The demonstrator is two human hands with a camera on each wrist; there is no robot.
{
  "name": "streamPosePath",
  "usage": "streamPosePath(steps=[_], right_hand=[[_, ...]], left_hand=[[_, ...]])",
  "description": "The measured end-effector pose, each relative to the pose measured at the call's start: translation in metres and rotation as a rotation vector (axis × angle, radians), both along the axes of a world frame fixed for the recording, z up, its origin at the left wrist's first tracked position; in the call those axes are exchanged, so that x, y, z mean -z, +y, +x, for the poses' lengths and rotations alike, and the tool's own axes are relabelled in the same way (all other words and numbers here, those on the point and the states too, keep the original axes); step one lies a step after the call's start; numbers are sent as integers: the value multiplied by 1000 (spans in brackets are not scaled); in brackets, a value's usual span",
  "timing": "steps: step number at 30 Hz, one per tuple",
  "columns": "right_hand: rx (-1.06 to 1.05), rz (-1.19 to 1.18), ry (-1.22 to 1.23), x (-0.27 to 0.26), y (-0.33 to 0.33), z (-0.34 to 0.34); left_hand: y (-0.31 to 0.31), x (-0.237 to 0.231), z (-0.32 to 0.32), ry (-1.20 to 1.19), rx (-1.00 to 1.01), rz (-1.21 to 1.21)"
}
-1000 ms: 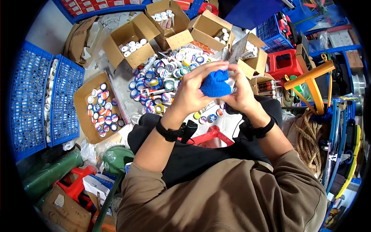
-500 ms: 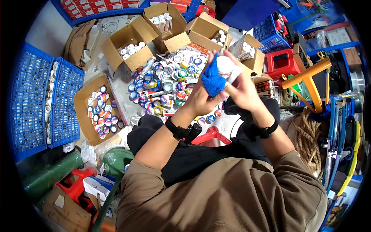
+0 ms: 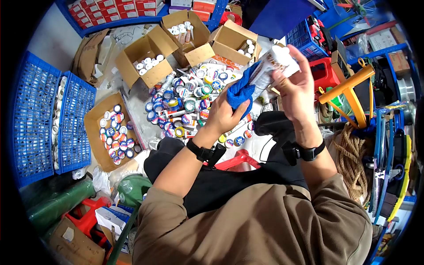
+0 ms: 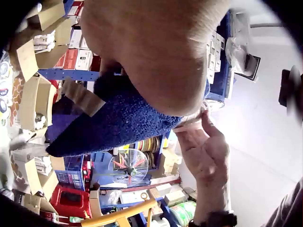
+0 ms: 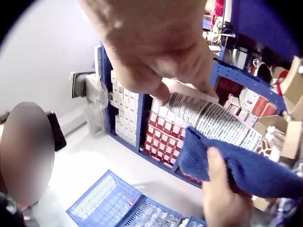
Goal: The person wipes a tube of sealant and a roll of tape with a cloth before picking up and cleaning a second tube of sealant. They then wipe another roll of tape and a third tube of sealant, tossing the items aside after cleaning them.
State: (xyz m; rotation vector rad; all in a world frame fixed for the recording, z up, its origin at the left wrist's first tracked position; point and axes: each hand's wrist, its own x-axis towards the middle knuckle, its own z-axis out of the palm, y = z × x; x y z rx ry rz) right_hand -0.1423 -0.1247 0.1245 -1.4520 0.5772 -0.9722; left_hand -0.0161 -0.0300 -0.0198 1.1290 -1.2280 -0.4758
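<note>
A white bottle (image 3: 261, 78) with printed text on its side slants up and to the right in front of the chest. My right hand (image 3: 298, 95) grips its capped upper end, thumb pressed on the side. Around the lower part is a blue cloth (image 3: 241, 92), which my left hand (image 3: 221, 115) holds against the bottle. The right wrist view shows dense small print on the bottle (image 5: 213, 118), with the cloth (image 5: 255, 168) along its lower side and the left thumb over the cloth. In the left wrist view the cloth (image 4: 123, 118) hides most of the bottle.
Rolls and tubes lie in a pile (image 3: 187, 99) on the floor ahead. Open cardboard boxes (image 3: 145, 51) with white-capped bottles stand behind it. A shallow box (image 3: 104, 145) of round tape rolls and blue crates (image 3: 77, 115) are at left. An orange handle (image 3: 349, 84) rises at right.
The bottle, earlier mostly hidden by the cloth and hands, has turned and now shows its side. My right hand has moved right, to its upper end; the left stays on the cloth.
</note>
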Motion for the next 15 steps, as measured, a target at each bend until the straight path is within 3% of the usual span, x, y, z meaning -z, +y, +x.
streamPosePath(steps=[3, 5, 6, 7, 9, 11, 14, 15], right_hand=[[23, 135, -120, -25, 0, -1], [47, 125, -74, -27, 0, 1], [60, 139, -85, -25, 0, 3], [73, 156, -94, -23, 0, 3], [89, 182, -95, -23, -4, 2], [170, 353, -135, -16, -13, -1], [133, 419, -142, -3, -18, -7], [139, 450, -147, -1, -16, -6]], left_hand=[[2, 3, 2, 42, 82, -39], [3, 3, 2, 77, 119, -58], [-2, 10, 4, -18, 61, -174], [-2, 21, 1, 167, 152, -84], [2, -3, -6, 397, 60, -174], [0, -2, -4, 361, 6, -194], [-7, 9, -3, 432, 19, -305], [1, 6, 2, -15, -202, -234]])
